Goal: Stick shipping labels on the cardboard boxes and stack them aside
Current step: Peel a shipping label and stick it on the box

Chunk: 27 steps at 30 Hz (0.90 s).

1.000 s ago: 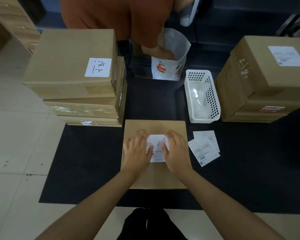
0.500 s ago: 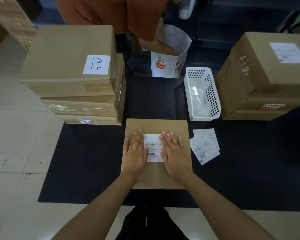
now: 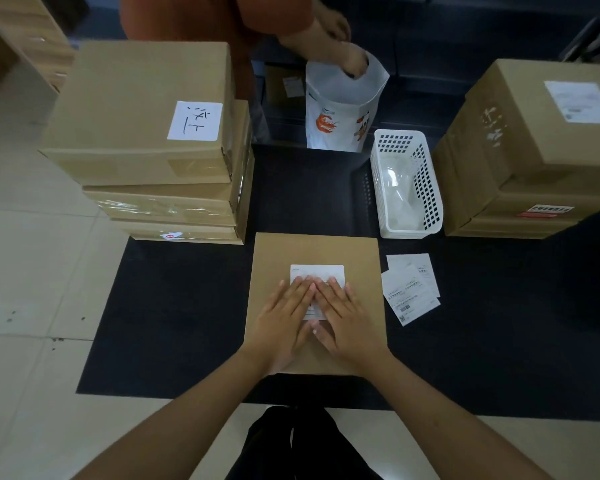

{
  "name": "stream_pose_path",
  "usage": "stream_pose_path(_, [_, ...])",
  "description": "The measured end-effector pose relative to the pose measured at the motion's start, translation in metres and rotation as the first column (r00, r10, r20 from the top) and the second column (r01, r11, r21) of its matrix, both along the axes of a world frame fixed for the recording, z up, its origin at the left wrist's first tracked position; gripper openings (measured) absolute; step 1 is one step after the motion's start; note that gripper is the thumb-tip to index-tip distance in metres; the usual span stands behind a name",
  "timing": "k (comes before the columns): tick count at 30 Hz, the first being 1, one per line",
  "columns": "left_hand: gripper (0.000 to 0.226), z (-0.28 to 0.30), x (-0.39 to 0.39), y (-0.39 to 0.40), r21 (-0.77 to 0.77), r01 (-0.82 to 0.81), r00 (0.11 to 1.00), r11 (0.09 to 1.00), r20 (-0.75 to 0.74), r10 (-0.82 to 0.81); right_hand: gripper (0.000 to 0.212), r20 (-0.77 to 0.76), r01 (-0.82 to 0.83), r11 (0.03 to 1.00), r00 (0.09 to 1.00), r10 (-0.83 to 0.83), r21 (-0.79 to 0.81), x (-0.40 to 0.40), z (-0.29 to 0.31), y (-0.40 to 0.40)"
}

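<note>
On the black mat (image 3: 174, 306), dead centre in the head view, lies a flat cardboard box (image 3: 357, 251) with a white label (image 3: 317, 271) on its top face. Both hands are laid flat over the label's near half. Left hand (image 3: 284, 320) and right hand (image 3: 347, 320) sit side by side, index fingers touching at the middle. Fingers straight and close together, palms down, nothing gripped. My read: pressing the label down so the glue takes, weight spread wide to avoid wrinkles.

Label's far edge shows clear of the fingertips and looks flat against the cardboard; the near part is hidden under the hands, so I cannot tell how it sits there.

Spare labels (image 3: 411, 289) lie fanned on the mat just beside the box's right edge, an easy reach for the right hand, likely why they sit there. Beyond them, a white basket (image 3: 430, 188) with something pale and crumpled inside; what it is I cannot tell.

Stack of boxes (image 3: 146, 109) far left; the top one carries a handwritten white square. Second stack (image 3: 541, 140) far right, top box bearing a printed label. I judge one of these to be the finished pile, but which I cannot say.

Across the mat, another person in an orange top (image 3: 201, 15) has a hand in a white bag (image 3: 343, 112). Separate job, not touching my box.

Judgement: sticking nearly done on this box; stacking not yet done.
</note>
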<state>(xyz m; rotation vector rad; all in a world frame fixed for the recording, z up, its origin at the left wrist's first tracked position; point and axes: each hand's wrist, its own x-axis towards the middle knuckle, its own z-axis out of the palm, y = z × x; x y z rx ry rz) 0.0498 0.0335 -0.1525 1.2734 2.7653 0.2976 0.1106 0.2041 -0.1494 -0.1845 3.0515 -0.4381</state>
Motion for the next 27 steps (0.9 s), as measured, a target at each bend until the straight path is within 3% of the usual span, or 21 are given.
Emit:
stream_pose_path(5, [0.062,-0.005,0.006,-0.001,-0.077,-0.077,0.997,0.994,0.018,0.079,0.063,0.055,0.056,0.994,0.997,-0.061,0.093,0.005,-0.001,-0.001])
stream_pose_path(7, [0.062,-0.005,0.010,-0.001,-0.102,-0.135,0.990,0.986,0.026,0.139,0.060,0.036,0.161,0.983,0.986,-0.165,0.093,0.008,0.000,-0.002])
stream_pose_path(10, [0.059,-0.005,0.013,-0.003,-0.084,-0.268,0.962,0.960,0.033,0.272,0.059,0.018,0.310,0.948,0.950,-0.312,0.077,0.010,0.001,-0.003])
stream_pose_path(15, [0.058,-0.002,0.012,-0.007,-0.003,-0.306,0.950,0.952,0.058,0.306,0.063,0.005,0.321,0.945,0.947,-0.322,0.057,0.011,-0.001,-0.007])
stream_pose_path(18, [0.056,0.003,0.011,-0.011,0.079,-0.063,0.994,0.995,0.096,0.055,0.064,0.014,0.161,0.987,0.987,-0.161,-0.011,0.014,-0.002,-0.003])
stream_pose_path(21, [0.058,0.000,0.013,-0.018,0.002,0.188,0.981,0.982,0.041,-0.188,0.064,0.024,-0.097,0.995,0.995,0.096,0.020,0.020,-0.003,0.003])
stream_pose_path(24, [0.060,-0.004,0.014,-0.021,-0.075,0.184,0.983,0.980,-0.013,-0.186,0.066,0.032,-0.147,0.983,0.989,0.144,0.106,0.019,-0.002,0.011])
stream_pose_path(27, [0.059,-0.003,0.023,-0.018,-0.078,0.046,0.999,0.996,0.005,-0.045,0.067,0.052,-0.066,0.991,0.997,0.060,0.120,0.023,0.000,0.009])
